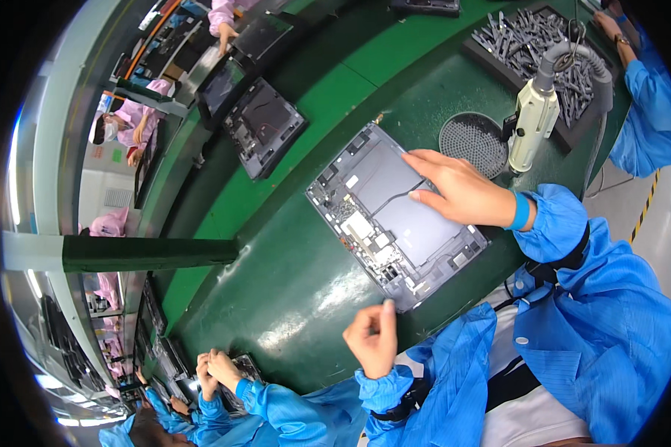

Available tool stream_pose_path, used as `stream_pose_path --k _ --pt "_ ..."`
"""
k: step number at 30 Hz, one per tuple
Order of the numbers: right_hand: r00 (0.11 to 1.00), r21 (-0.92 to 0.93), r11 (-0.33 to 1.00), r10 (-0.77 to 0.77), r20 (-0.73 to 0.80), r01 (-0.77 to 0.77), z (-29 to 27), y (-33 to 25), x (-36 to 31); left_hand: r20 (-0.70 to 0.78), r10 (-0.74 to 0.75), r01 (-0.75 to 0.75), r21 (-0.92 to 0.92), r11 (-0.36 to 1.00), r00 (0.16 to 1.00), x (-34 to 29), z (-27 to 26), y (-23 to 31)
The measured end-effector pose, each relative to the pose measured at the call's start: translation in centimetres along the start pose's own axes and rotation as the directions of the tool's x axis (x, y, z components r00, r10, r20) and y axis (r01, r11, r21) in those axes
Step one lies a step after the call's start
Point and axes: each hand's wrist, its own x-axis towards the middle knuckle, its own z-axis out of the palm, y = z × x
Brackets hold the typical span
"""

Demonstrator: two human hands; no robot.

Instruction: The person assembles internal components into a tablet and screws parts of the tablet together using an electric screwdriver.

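An opened laptop base (462, 257) lies on the green bench in front of me, its circuit board (369, 235), grey battery (425, 231) and black cable (395, 197) exposed. Over its far right side reaches my right hand (455, 186), thumb and fingers stretched apart around the cable's end. Whether they touch the cable is unclear. My left hand (374, 339) hovers just off the laptop's near left corner, thumb raised and fingers curled in. The inside of that curl is hidden.
Right of the laptop stand a round perforated dish (473, 141) and a pale hanging power screwdriver (533, 123). Beyond them a dark tray (492, 63) holds many small parts. Another opened laptop (265, 127) rests across the bench. A co-worker's hands (220, 369) work at left.
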Motion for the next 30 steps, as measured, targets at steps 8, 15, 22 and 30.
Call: stream_pose_path --k 8,15,22,30 --pt "0.930 0.094 0.948 -0.315 0.189 0.302 2.1 -2.7 1.4 0.027 -0.046 0.045 0.027 0.999 0.999 1.9 1.6 -0.5" --pt "0.911 -0.013 0.956 -0.274 0.310 0.292 3.9 -2.6 1.7 0.121 0.218 -0.245 0.298 0.923 0.968 3.8 1.5 0.5" --pt "0.934 0.158 0.984 -0.128 0.333 0.078 -1.2 -3.3 -0.6 0.108 0.189 -0.215 0.331 0.919 0.976 4.8 1.1 0.3" --pt "0.928 0.422 0.904 -0.102 0.357 -0.063 0.4 -4.6 -5.0 0.126 0.234 -0.251 0.147 0.957 0.964 2.6 0.9 0.5"
